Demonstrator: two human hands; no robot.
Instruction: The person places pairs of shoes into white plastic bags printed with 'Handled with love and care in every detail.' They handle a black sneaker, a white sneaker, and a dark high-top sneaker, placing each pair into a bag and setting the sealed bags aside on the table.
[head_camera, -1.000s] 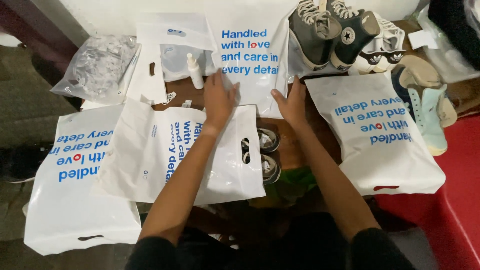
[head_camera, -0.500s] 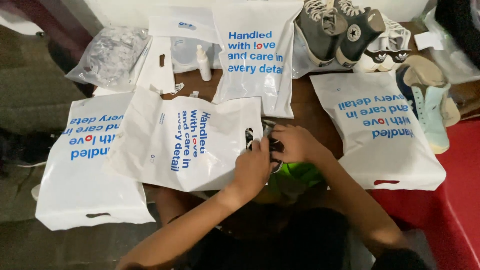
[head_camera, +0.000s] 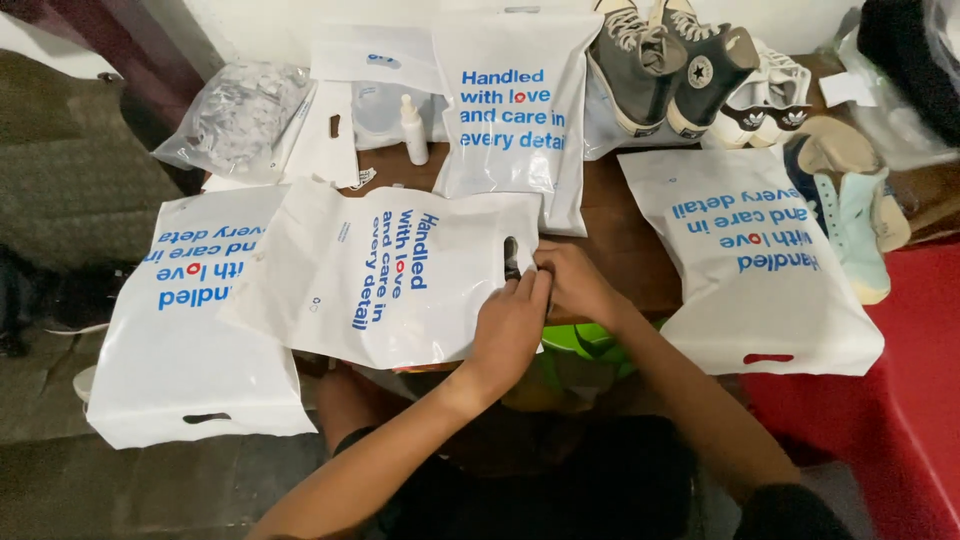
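White plastic carrier bag with blue lettering (head_camera: 385, 275) lies flat at the front of the brown desk (head_camera: 610, 235). Left hand (head_camera: 510, 330) and right hand (head_camera: 570, 283) sit together at its handle cut-out edge, fingers pinched on the bag. More matching bags lie around; grey high-top sneakers (head_camera: 665, 60) stand behind.

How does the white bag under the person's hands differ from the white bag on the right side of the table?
The middle bag lies sideways, its print running down, handle slot toward the right; the right bag lies with its print upside down, slot nearest the person. Both the left hand and right hand touch the middle bag at its slot end; nothing touches the right bag. The middle bag overlaps another bag; the right bag lies alone. Both are white plastic with blue print.
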